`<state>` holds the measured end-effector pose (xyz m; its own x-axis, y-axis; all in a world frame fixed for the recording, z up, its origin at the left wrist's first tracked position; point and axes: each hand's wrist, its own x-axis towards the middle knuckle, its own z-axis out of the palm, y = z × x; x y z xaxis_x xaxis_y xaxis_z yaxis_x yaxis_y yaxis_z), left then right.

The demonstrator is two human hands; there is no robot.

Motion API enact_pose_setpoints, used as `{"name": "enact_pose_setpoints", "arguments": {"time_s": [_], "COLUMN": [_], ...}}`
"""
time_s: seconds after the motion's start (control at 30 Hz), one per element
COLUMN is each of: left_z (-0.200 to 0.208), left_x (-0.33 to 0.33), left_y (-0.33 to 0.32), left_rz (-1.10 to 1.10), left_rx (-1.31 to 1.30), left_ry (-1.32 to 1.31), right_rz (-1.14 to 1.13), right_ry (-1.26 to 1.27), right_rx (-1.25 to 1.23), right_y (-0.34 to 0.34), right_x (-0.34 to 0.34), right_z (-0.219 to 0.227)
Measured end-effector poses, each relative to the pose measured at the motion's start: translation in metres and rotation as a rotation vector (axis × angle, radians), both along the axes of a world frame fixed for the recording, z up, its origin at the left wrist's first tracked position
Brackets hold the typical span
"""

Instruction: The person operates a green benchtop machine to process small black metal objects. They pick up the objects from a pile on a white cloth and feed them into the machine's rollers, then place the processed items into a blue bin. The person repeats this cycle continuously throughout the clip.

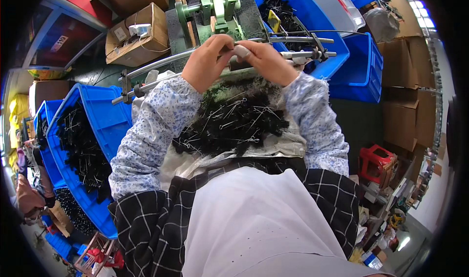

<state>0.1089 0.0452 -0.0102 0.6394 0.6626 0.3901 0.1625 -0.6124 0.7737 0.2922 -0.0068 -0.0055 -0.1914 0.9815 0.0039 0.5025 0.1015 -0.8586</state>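
Observation:
Both my hands meet in front of a green bench machine (217, 10). My left hand (207, 62) is closed, its fingers curled in a pinch. My right hand (268, 63) is also closed, its fingertips almost touching the left ones, and a white wrap (241, 51) shows at its fingers. Whatever lies between the fingertips is hidden or too small to make out. Below the hands, a pile of black-bristled brushes (234, 123) with twisted wire stems and looped ends rests on a pale cloth (288, 145) over my lap.
Metal rails (161, 64) cross in front of the machine. Blue bins (105, 110) with more black brushes stand at left; another blue bin (322, 32) of black pieces is at far right. A cardboard box (146, 37) sits at far left, a red stool (376, 162) at right.

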Motion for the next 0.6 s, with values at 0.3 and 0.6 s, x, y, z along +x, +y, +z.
{"name": "enact_pose_setpoints", "arguments": {"time_s": [0.3, 0.6], "left_z": [-0.040, -0.079], "left_x": [-0.040, -0.035], "left_y": [-0.043, -0.034], "left_rz": [-0.187, -0.307], "left_rx": [-0.028, -0.277], "left_ry": [0.849, 0.936], "right_rz": [-0.453, -0.424], "right_ry": [-0.956, -0.950], "right_rx": [0.362, 0.410], "right_y": [0.060, 0.072], "right_x": [0.037, 0.035], "right_z": [-0.052, -0.054]}}
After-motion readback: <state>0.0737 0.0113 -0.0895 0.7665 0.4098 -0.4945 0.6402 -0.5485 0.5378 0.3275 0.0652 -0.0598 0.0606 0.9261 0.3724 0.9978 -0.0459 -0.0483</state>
